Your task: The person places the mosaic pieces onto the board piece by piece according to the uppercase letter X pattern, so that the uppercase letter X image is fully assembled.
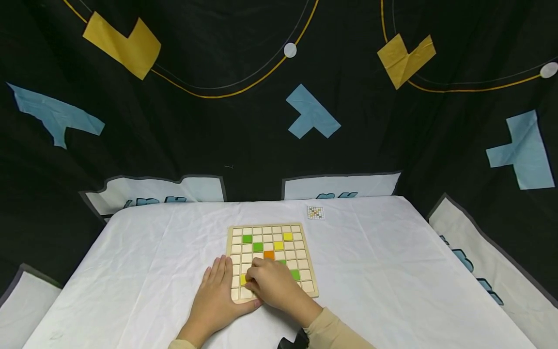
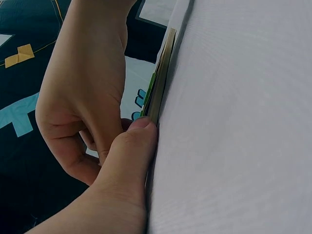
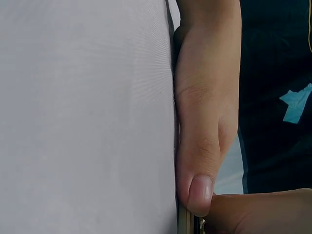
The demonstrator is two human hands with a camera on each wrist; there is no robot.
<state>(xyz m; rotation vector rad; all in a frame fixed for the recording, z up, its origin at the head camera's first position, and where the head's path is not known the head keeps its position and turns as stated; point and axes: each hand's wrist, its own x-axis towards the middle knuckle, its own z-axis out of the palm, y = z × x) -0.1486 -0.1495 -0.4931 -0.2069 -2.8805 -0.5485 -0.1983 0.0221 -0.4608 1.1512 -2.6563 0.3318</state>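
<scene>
A square wooden grid board [image 1: 307,252] lies on the white table, holding cream tiles and several coloured ones. Green tiles [image 1: 247,239] run diagonally down to the right, yellow tiles [image 1: 287,236] slant the other way, and an orange tile [image 1: 269,254] sits between them. My left hand [image 1: 213,303] rests at the board's near left corner, fingers straight along the left side and thumb [image 2: 134,141] against the front edge. Over the lower part of the board, my right hand [image 1: 279,286] has bent fingers beside a yellow tile [image 1: 243,279]. Whatever is under its fingertips is hidden.
A small printed pattern card [image 1: 316,213] lies behind the board to the right. Near the front edge, a black object [image 1: 294,341] shows beside the right sleeve. Dark cloth [image 1: 257,150] with blue and yellow shapes hangs behind the white-covered table [image 1: 370,271].
</scene>
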